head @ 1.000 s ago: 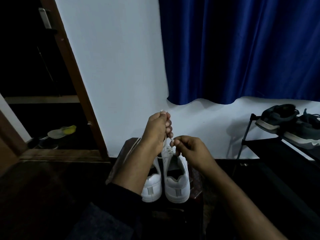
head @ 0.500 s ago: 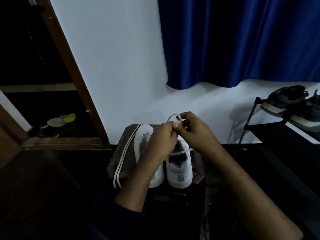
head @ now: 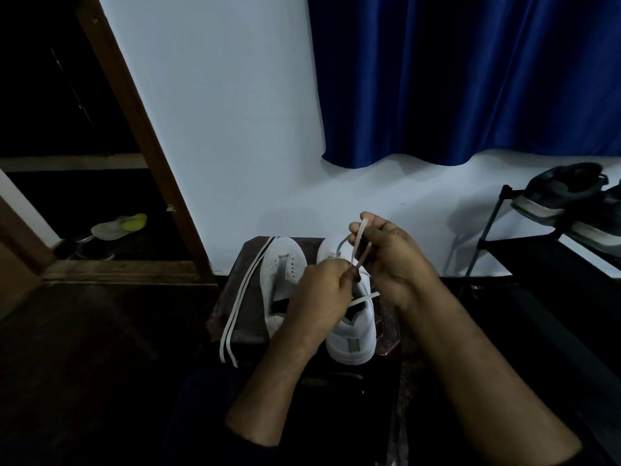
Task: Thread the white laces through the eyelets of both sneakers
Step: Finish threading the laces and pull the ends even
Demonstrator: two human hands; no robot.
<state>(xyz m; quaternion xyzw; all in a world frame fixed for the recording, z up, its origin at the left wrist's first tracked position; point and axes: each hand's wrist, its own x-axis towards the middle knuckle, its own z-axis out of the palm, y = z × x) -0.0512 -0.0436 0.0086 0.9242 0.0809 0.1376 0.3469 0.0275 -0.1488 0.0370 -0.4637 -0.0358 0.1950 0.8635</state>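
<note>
Both forearms reach in from the bottom edge. Left hand [head: 319, 294] is curled, pinching a lace [head: 360, 242] over the right sneaker [head: 353, 338]. Right hand [head: 393, 260] sits just beyond it, fingers pinching the same lace higher up; a loose end sticks out between the wrists. Left sneaker [head: 282, 264] touches the right one, heels toward the camera, both on a dark stool [head: 235, 317]. Spare lace [head: 240, 297] is doubled along the stool's left side, ends hanging off the near edge. Beyond: white wall [head: 218, 129], blue curtain [head: 470, 79], dark shoes [head: 564, 193] on a rack [head: 497, 223] at right, doorway [head: 134, 129] at left.
</note>
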